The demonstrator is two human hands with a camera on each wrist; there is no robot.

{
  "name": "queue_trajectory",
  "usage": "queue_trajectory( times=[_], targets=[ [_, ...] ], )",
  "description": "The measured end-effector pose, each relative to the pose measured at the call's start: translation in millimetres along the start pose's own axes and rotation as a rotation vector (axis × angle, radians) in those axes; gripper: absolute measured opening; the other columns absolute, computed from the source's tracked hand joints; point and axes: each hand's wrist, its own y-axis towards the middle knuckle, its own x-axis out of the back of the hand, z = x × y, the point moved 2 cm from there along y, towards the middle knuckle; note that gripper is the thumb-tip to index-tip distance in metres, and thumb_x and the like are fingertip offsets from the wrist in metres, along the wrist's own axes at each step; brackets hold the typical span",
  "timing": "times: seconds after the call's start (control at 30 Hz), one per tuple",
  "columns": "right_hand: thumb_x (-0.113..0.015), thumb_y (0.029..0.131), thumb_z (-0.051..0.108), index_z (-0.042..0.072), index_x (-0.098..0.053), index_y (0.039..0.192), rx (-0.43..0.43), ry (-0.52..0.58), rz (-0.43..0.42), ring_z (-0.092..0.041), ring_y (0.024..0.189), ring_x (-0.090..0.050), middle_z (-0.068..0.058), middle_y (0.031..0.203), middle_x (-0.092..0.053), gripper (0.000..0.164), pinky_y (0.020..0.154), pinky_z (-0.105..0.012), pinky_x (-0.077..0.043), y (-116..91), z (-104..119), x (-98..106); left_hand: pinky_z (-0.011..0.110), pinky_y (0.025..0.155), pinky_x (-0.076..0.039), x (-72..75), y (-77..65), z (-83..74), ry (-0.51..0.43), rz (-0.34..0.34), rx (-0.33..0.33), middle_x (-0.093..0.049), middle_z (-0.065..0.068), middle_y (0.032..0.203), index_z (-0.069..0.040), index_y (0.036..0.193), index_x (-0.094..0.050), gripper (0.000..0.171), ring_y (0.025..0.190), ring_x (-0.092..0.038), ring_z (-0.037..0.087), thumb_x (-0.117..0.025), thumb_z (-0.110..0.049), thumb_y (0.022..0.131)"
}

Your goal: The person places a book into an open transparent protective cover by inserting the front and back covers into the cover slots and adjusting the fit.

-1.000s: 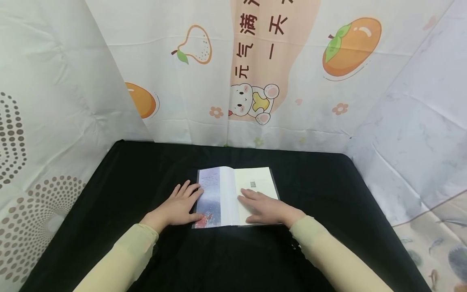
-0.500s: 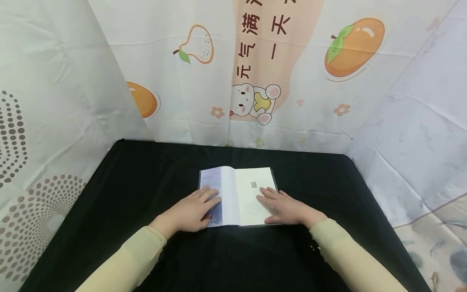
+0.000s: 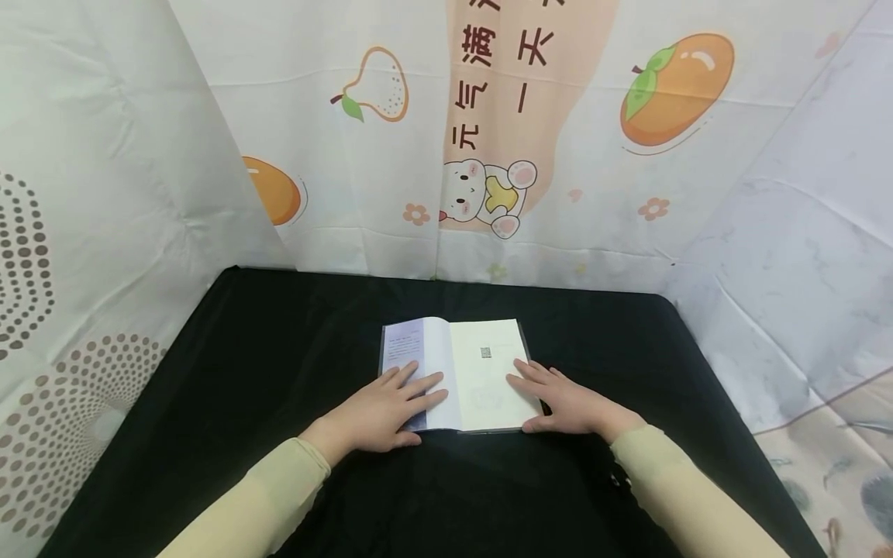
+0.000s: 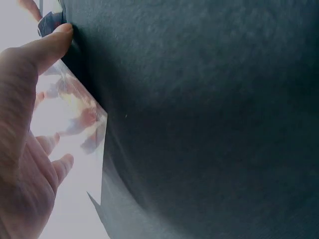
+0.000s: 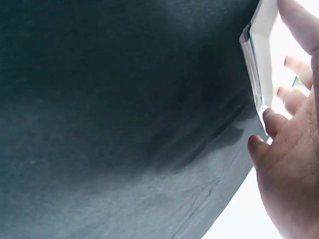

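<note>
Quite flat and spread, the left hand (image 3: 377, 411) lay across the purple flap (image 3: 403, 341) and white page (image 3: 438, 345) of an open book (image 3: 481, 395); well apart from it, the right hand (image 3: 568, 404) rested with fingers extended over the cream page's outer edge. A QR code (image 3: 486, 353) showed between them. The book lay mid-table on black cloth (image 3: 446, 504), before a fruit-printed curtain (image 3: 593, 194).

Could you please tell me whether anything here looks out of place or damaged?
The book lies open with no visible damage. The one oddity is on the backdrop: its printed bear lies sideways, head to the left, as if the cloth were hung turned.
</note>
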Motion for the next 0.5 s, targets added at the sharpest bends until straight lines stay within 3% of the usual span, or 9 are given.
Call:
queue_trajectory(
  times=[0.23, 0.5],
  targets=[
    [-0.068, 0.086, 0.05, 0.027, -0.02, 0.154, -0.041, 0.037, -0.002, -0.033, 0.143, -0.012, -0.001, 0.162, -0.004, 0.086, 0.112, -0.057, -0.023, -9, -3, -7, 0.06, 0.108, -0.029, -4.8, -0.1, 1.6, -0.007, 0.003, 0.005, -0.015, -0.003, 0.16, -0.031, 0.152, -0.025, 0.071, 0.142, -0.013, 0.038, -0.061, -0.044, 0.093],
    [-0.068, 0.088, 0.044, 0.026, -0.02, 0.154, -0.004, 0.011, -0.001, -0.042, 0.14, -0.016, -0.003, 0.162, -0.004, 0.083, 0.108, -0.058, -0.03, -12, 1, -10, 0.058, 0.108, -0.031, 2.1, -2.7, 5.2, 0.021, 0.003, 0.018, -0.02, -0.001, 0.159, -0.026, 0.15, -0.032, 0.068, 0.141, -0.019, 0.038, -0.065, -0.028, 0.09]
  ],
)
